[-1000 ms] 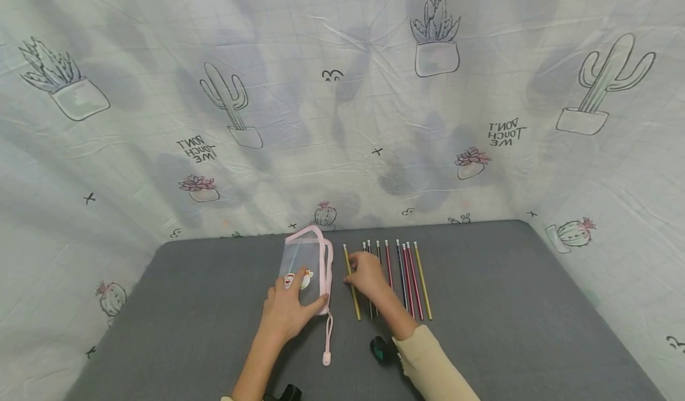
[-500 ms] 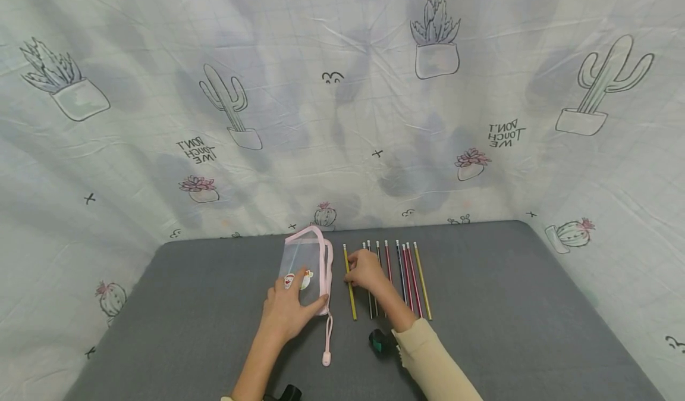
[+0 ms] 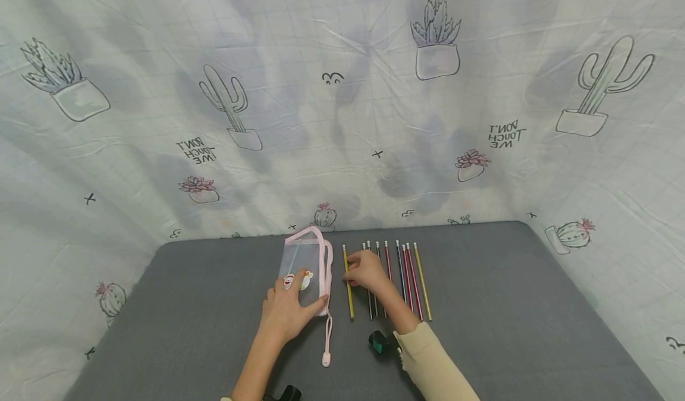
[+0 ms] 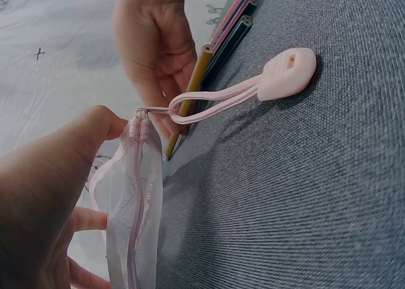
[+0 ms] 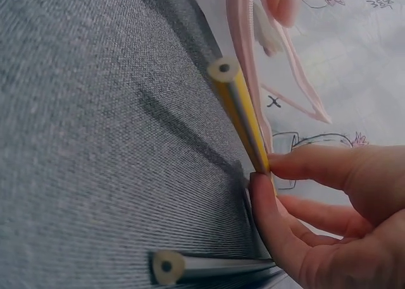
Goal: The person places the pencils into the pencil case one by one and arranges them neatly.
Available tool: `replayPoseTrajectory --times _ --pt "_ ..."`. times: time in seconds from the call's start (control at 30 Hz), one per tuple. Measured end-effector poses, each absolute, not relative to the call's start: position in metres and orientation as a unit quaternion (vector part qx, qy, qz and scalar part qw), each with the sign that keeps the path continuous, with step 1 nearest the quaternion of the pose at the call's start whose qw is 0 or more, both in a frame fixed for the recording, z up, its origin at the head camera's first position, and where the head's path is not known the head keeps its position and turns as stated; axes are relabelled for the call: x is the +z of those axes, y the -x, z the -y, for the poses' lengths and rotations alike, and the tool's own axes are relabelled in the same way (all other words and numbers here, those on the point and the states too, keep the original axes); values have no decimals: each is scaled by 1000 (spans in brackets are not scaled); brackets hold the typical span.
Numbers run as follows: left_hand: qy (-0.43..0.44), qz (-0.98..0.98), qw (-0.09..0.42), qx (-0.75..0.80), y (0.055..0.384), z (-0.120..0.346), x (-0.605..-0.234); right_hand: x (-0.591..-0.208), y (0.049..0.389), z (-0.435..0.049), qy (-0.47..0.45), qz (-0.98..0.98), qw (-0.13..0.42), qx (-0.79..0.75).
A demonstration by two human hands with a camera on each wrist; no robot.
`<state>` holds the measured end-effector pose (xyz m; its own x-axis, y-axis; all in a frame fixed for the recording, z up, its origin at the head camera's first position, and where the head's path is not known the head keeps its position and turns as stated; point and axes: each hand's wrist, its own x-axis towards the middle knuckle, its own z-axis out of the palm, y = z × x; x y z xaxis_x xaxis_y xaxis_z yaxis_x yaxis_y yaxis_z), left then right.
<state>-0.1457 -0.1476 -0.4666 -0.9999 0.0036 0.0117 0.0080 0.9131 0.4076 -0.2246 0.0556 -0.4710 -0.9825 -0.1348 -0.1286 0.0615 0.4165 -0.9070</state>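
Observation:
Between thumb and fingers, my right hand (image 3: 367, 270) pinches a yellow pencil (image 3: 350, 300) at the left end of a row of pencils. In the right wrist view, the unsharpened end of this yellow pencil (image 5: 239, 112) points toward the camera, a little above the cloth. My left hand (image 3: 285, 310) rests with spread fingers on a see-through mesh pencil pouch (image 3: 299, 250) with pink edging. Its thumb (image 4: 104, 121) touches the zipper end, from which a pink pull cord (image 4: 218, 96) hangs. White-tipped ends of the pencils face the wall.
Right of the yellow pencil lie several dark, red and yellow pencils (image 3: 424, 282), partly hidden behind my right hand. A grey cloth (image 3: 508, 306) covers the table. Behind it hangs a white sheet (image 3: 369, 109) printed with cacti. Dark wrist cameras (image 3: 379, 342) sit near both forearms.
The yellow pencil's near end has swung left, so the pencil now lies straighter beside the pouch. My right hand has shifted very slightly with it; my left hand has stayed put.

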Motion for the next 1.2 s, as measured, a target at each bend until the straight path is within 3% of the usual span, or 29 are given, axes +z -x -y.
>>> replayPoseTrajectory --times 0.77,1.2 --pt "4 977 2 -214 147 147 -467 -463 214 -63 51 -783 62 -617" --pt "-2 977 -6 -214 148 146 -467 -460 223 -55 22 -788 58 -613"
